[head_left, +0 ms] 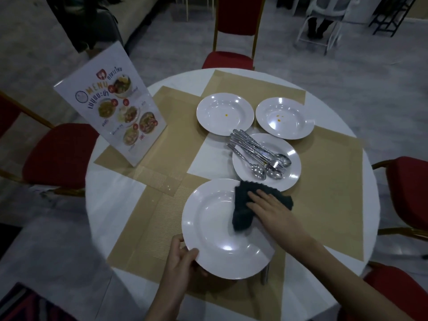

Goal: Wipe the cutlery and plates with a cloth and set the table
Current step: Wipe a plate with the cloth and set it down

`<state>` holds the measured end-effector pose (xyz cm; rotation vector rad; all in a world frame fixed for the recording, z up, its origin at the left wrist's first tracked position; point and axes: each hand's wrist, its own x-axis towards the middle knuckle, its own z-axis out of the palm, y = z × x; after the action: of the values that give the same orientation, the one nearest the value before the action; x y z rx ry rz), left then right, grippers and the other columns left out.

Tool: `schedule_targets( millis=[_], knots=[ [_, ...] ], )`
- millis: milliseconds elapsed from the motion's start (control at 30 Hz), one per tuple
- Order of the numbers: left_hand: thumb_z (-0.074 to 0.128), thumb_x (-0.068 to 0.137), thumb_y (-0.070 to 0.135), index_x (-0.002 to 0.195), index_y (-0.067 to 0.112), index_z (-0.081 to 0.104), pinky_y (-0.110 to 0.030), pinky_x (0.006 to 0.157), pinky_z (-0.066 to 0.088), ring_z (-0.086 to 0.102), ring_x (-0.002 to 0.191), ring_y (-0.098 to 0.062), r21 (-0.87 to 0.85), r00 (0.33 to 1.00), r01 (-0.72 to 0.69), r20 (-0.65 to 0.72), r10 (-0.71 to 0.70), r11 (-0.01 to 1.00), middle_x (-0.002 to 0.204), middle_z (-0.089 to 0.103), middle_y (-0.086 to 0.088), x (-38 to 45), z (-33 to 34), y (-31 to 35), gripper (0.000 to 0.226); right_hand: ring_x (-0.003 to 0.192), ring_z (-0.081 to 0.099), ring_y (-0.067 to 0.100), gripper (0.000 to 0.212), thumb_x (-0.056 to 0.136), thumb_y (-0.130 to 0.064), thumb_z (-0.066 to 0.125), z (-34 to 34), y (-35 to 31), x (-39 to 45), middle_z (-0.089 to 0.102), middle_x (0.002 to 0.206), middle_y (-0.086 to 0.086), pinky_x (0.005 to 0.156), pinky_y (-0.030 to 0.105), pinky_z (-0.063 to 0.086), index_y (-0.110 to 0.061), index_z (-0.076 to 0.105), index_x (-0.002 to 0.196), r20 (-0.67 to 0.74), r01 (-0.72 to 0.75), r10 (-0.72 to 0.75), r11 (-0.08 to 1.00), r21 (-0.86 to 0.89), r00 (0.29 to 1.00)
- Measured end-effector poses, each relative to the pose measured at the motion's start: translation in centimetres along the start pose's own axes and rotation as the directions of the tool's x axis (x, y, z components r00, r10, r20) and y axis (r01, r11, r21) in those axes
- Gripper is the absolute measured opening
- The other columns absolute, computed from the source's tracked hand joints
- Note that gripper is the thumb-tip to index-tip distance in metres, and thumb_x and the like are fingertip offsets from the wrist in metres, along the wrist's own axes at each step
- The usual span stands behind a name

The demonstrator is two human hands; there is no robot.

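What you can't see
The near plate [217,230] covers the fingers of the left hand [181,260] and most of a grey thing [265,274]. The menu [115,107] has small words too tiny to read.

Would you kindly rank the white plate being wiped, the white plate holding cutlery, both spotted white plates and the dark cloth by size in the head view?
Largest first:
White plate being wiped
White plate holding cutlery
Two spotted white plates: alike
Dark cloth
Camera nearness may explain the plates' differences.

cutlery [259,154] on plate [287,147], menu [111,105] left
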<state>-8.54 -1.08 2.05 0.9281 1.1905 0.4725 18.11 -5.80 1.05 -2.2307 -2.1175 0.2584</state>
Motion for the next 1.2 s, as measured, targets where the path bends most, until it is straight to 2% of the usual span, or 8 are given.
schedule_targets(
  millis=[100,200,300,433,600,767,967,1200],
  knots=[
    [0.062,0.081,0.036,0.110,0.036,0.052,-0.049,0.087,0.056,0.066,0.100,-0.024,0.042,1.000,0.004,0.030,-0.005,0.999,0.103,0.069,0.003,-0.4,1.5,0.3,0.030,0.149,0.012,0.025,0.048,0.099,-0.007,0.046,0.3,-1.4,1.7,0.018,0.160,0.003,0.121,0.039,0.007,-0.018,0.039,0.145,-0.103,-0.175,0.193,0.971,0.163,0.976],
    [0.060,0.091,0.026,0.110,0.038,0.053,-0.052,0.092,0.053,0.064,0.103,-0.022,0.018,1.000,-0.005,-0.002,0.005,1.000,0.107,0.069,0.003,-0.3,2.2,0.5,0.024,0.148,0.012,0.025,0.050,0.095,-0.003,0.048,0.4,-4.4,3.2,0.022,0.159,0.004,0.120,0.036,0.002,-0.017,0.043,0.143,-0.077,-0.027,0.052,0.953,0.302,0.996],
    [0.057,0.093,0.017,0.112,0.032,0.058,-0.053,0.090,0.053,0.065,0.103,-0.029,-0.085,0.997,0.027,-0.067,-0.032,0.996,0.111,0.069,-0.003,0.0,1.5,0.6,0.024,0.148,0.014,0.017,0.046,0.095,-0.016,0.046,0.5,-6.0,2.8,0.026,0.158,-0.001,0.122,0.039,0.006,-0.021,0.044,0.141,0.052,0.198,-0.224,0.933,0.300,0.973],
    [0.054,0.093,0.007,0.110,0.020,0.057,-0.046,0.074,0.054,0.066,0.089,-0.033,-0.167,0.989,0.036,-0.134,-0.058,0.985,0.097,0.071,-0.009,0.0,0.1,0.3,0.022,0.137,0.041,0.019,0.032,0.094,-0.025,0.056,-0.4,-3.9,0.6,0.050,0.144,0.001,0.115,0.040,0.028,-0.020,0.060,0.125,0.075,0.288,-0.307,0.938,0.191,0.949],
    [0.060,0.092,0.019,0.111,0.029,0.053,-0.048,0.077,0.057,0.066,0.092,-0.032,-0.029,0.996,0.020,-0.087,-0.022,0.999,0.099,0.070,-0.002,-0.3,0.3,0.1,0.023,0.108,0.067,0.028,0.055,0.051,-0.013,0.093,-0.6,-0.8,-1.4,0.069,0.118,0.010,0.088,0.040,0.054,-0.017,0.072,0.101,0.046,-0.025,0.026,0.999,-0.028,0.999],
    [0.064,0.089,0.027,0.109,0.034,0.051,-0.047,0.087,0.057,0.067,0.097,-0.021,0.031,1.000,0.007,0.002,-0.007,0.999,0.094,0.072,0.010,-0.8,2.1,0.1,0.024,0.148,0.014,0.024,0.045,0.100,-0.007,0.043,-1.2,-3.3,1.4,0.019,0.160,0.005,0.119,0.031,0.009,-0.015,0.040,0.144,-0.018,-0.191,0.201,0.952,0.239,0.980],
    [0.052,0.093,0.004,0.110,0.021,0.061,-0.043,0.074,0.054,0.069,0.091,-0.030,-0.229,0.995,0.052,-0.072,-0.070,0.972,0.099,0.074,-0.008,-0.6,1.5,0.7,0.026,0.145,0.024,0.019,0.038,0.100,-0.020,0.046,-0.5,-9.0,1.8,0.037,0.153,0.003,0.121,0.032,0.010,-0.014,0.048,0.138,0.069,0.179,-0.217,0.916,0.358,0.974],
    [0.053,0.096,0.012,0.120,0.019,0.051,-0.046,0.073,0.051,0.062,0.076,-0.030,-0.146,0.991,-0.004,-0.131,-0.015,0.989,0.097,0.070,-0.012,-0.7,-0.3,-0.2,0.025,0.133,0.047,0.019,0.031,0.092,-0.022,0.062,-1.6,-5.0,-3.2,0.054,0.140,0.001,0.112,0.029,0.032,-0.019,0.062,0.123,0.171,0.146,-0.175,0.974,0.171,0.970]
  ],
)
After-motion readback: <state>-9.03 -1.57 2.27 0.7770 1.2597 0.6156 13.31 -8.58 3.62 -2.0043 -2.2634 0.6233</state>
